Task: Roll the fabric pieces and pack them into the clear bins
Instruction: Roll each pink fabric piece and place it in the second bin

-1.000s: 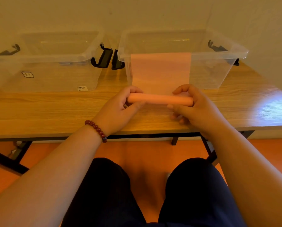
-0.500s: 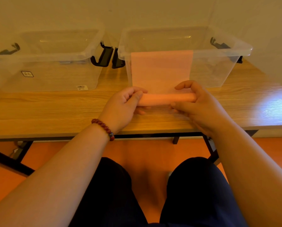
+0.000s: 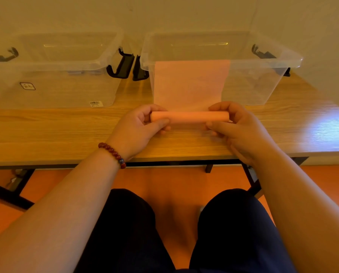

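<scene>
A wood-grain table (image 3: 46,131) carries two clear, round-cornered plastic boxes along its far edge: the left bin (image 3: 52,89) and the right bin (image 3: 259,85). A thin pink fabric piece (image 3: 190,85) lies flat up the right bin's front wall. Its near end forms a tight, smooth cylinder near the table's front edge. The left hand (image 3: 137,129) and right hand (image 3: 237,127) each grasp one end of that roll. A red beaded bracelet (image 3: 113,154) circles the left wrist.

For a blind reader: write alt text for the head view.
Left hand and right hand grip the ends of a peach fabric strip, partly rolled into a cylinder on a wooden table. Its unrolled part runs up the right clear plastic bin; a left clear plastic bin stands alongside.
</scene>
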The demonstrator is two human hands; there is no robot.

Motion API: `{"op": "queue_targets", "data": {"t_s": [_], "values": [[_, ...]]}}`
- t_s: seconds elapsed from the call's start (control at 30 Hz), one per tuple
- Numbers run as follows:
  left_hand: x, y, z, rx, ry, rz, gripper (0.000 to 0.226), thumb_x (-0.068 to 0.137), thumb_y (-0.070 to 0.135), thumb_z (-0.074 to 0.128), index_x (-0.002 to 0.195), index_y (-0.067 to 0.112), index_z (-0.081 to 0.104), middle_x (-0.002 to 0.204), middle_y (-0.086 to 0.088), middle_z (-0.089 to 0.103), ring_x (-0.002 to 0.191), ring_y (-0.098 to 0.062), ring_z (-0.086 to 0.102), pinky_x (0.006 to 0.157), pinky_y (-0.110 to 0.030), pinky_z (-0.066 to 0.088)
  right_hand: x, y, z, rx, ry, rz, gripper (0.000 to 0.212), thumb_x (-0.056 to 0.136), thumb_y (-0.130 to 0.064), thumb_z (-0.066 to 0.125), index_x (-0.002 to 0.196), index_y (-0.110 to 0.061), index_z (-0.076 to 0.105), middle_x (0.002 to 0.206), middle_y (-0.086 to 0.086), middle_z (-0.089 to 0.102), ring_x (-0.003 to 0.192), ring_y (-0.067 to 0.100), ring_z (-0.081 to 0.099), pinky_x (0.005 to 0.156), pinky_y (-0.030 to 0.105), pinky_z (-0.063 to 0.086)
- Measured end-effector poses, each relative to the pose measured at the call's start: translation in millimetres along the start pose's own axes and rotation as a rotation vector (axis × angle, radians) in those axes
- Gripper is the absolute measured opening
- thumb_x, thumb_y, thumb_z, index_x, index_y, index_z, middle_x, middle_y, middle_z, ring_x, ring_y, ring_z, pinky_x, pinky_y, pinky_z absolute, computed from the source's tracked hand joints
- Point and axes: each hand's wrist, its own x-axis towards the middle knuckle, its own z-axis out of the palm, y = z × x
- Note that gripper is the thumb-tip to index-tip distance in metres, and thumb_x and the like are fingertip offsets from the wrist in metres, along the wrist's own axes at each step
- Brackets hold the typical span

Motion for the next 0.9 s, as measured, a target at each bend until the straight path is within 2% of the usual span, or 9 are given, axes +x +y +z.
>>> {"op": "queue_targets", "data": {"t_s": [0.1,0.27,0.33,0.4,0.43,0.53,0.67,0.77,0.9], "values": [[-0.6,-1.4,-0.6,-0.016,0.041,0.012,0.015,0.09,0.015,0.06,0.097,0.029,0.061,0.078,0.011,0.07,0.07,0.004,0.066,0.062,-0.008,0.048,-2.8,1.3,1.1,-0.052,0.032,-0.031,0.017,0.091,-0.006,0.063,0.105,-0.017,0.063,0.098,0.0,0.071,0.086,0.014,0.072,0.07,0.023,0.051],[-3.7,1.0,-2.5,0.058,-0.002,0.055,0.026,0.084,0.014,0.068,0.097,0.035,0.059,0.095,0.015,0.062,0.078,0.015,0.058,0.065,-0.004,0.046,-3.3,-0.3,3.3,-0.018,0.062,-0.025,0.007,0.096,-0.016,0.058,0.101,-0.016,0.062,0.088,0.002,0.071,0.078,0.014,0.072,0.061,0.019,0.052],[-4.8,2.2,-2.0,0.012,-0.013,0.051,0.027,0.084,0.011,0.067,0.099,0.033,0.06,0.093,0.012,0.064,0.077,0.009,0.063,0.067,-0.008,0.049,-2.6,-0.6,4.0,-0.03,0.063,-0.024,0.011,0.098,-0.021,0.054,0.101,-0.015,0.062,0.082,0.004,0.07,0.071,0.015,0.07,0.059,0.022,0.052],[-5.1,3.3,-0.8,-0.022,-0.001,0.028,0.02,0.087,0.011,0.064,0.097,0.028,0.061,0.082,0.009,0.068,0.071,0.003,0.066,0.063,-0.01,0.049,-2.1,-0.7,3.2,-0.017,0.032,-0.016,0.012,0.098,-0.022,0.054,0.103,-0.014,0.061,0.078,0.005,0.068,0.067,0.016,0.068,0.058,0.024,0.052],[-4.8,3.6,-0.1,-0.022,0.009,0.022,0.016,0.088,0.012,0.063,0.097,0.026,0.062,0.079,0.009,0.069,0.069,0.003,0.066,0.061,-0.009,0.049,-2.0,-1.2,2.1,0.002,0.003,-0.01,0.01,0.096,-0.019,0.057,0.105,-0.015,0.06,0.077,0.006,0.067,0.066,0.016,0.067,0.057,0.023,0.051],[-3.9,3.0,0.4,-0.032,0.013,0.023,0.011,0.09,0.016,0.06,0.096,0.025,0.063,0.077,0.01,0.07,0.069,0.001,0.067,0.06,-0.01,0.05,-2.2,-2.4,-0.4,0.009,-0.063,-0.006,0.024,0.09,-0.007,0.063,0.11,-0.018,0.059,0.076,0.005,0.068,0.066,0.017,0.066,0.055,0.021,0.051],[-4.8,3.0,-0.7,-0.072,-0.007,0.025,0.019,0.087,0.013,0.063,0.099,0.028,0.061,0.081,0.008,0.07,0.073,-0.002,0.068,0.064,-0.013,0.053,-1.2,-0.8,0.8,-0.017,-0.037,-0.022,0.013,0.092,-0.009,0.061,0.105,-0.01,0.061,0.07,0.004,0.066,0.062,0.014,0.065,0.052,0.02,0.05],[-5.0,2.6,0.2,-0.095,-0.009,0.026,0.022,0.086,0.009,0.064,0.099,0.027,0.061,0.086,0.006,0.07,0.073,-0.002,0.068,0.064,-0.014,0.053,-0.7,0.2,1.5,-0.013,-0.012,-0.018,0.012,0.092,-0.017,0.063,0.103,-0.012,0.063,0.073,0.004,0.067,0.065,0.016,0.066,0.053,0.02,0.05],[-4.2,3.1,0.6,-0.064,0.014,0.016,0.012,0.089,0.015,0.061,0.095,0.026,0.061,0.071,0.013,0.071,0.066,-0.001,0.067,0.059,-0.012,0.051,-2.6,-0.6,0.3,-0.028,-0.042,-0.028,0.018,0.088,-0.014,0.067,0.105,-0.019,0.063,0.083,0.002,0.07,0.071,0.017,0.069,0.056,0.022,0.052]]}}
